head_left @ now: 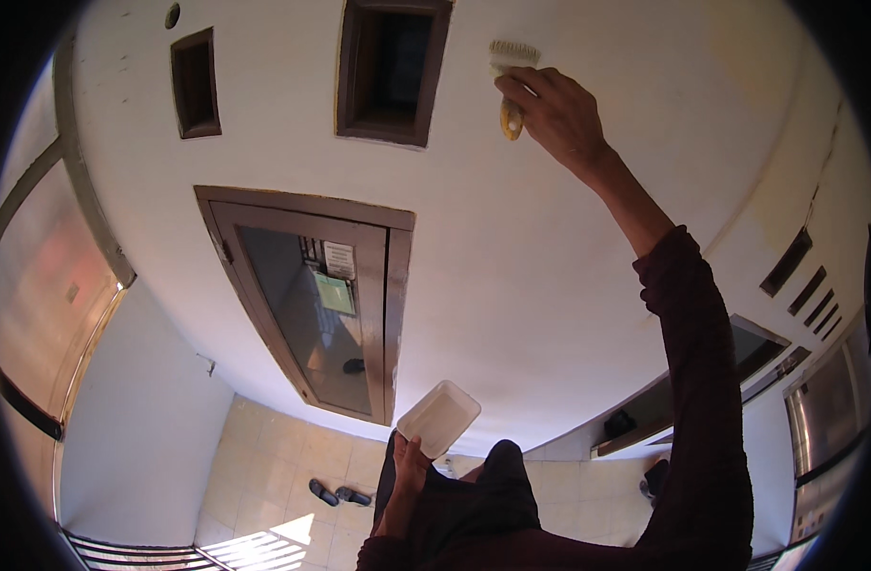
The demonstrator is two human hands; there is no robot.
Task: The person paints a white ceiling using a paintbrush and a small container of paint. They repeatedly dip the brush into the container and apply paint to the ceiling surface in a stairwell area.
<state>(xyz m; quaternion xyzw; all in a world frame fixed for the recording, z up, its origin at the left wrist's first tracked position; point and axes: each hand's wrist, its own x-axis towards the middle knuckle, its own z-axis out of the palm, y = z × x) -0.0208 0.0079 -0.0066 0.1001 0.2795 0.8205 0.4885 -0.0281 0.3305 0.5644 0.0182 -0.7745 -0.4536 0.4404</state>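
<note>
My right hand [554,112] is raised high against the white wall [535,257], its fingers closed round a paintbrush [510,119] with a yellowish handle. The pale bristles point up and lie at the wall, right of a dark brown framed opening; whether they press on it I cannot tell. Low down in front of my body, my left hand [412,464] grips the near left edge of a shallow white rectangular tray [440,419]. The tray's inside looks pale; how much paint it holds, if any, I cannot make out.
Left of centre is a brown framed window [307,295] with glass and papers on it. Two brown framed openings [395,71] sit higher up. Dark sandals [338,493] lie on the tiled floor [274,457]. Narrow vents [805,276] and a ledge [688,395] are at the right.
</note>
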